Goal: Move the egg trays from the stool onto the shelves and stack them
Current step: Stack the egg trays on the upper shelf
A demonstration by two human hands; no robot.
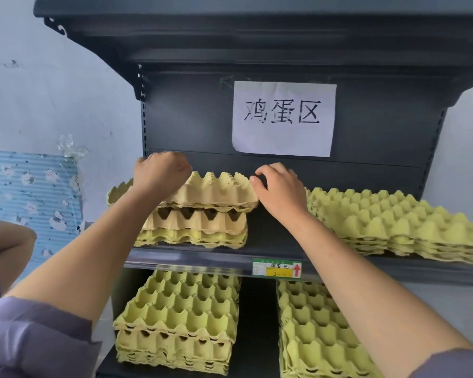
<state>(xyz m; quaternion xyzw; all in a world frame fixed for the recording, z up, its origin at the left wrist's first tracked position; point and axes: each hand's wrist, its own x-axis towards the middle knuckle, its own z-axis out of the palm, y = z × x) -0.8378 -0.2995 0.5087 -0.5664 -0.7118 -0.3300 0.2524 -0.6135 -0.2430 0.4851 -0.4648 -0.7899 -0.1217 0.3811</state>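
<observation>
A beige egg tray [216,192] lies on top of the left stack [197,227] on the dark upper shelf [202,259], slightly askew to the trays below it. My left hand [160,173] curls over the tray's far left part. My right hand [280,189] pinches its right corner with thumb and curled fingers. A second stack of yellow-green trays [393,219] sits at the right of the same shelf. The stool is out of view.
Below, the lower shelf holds two more tray stacks, one left [180,309] and one right [311,323]. A paper sign [283,118] hangs on the back panel. Another person's arm [8,241] and a blue patterned board [30,192] are at the left.
</observation>
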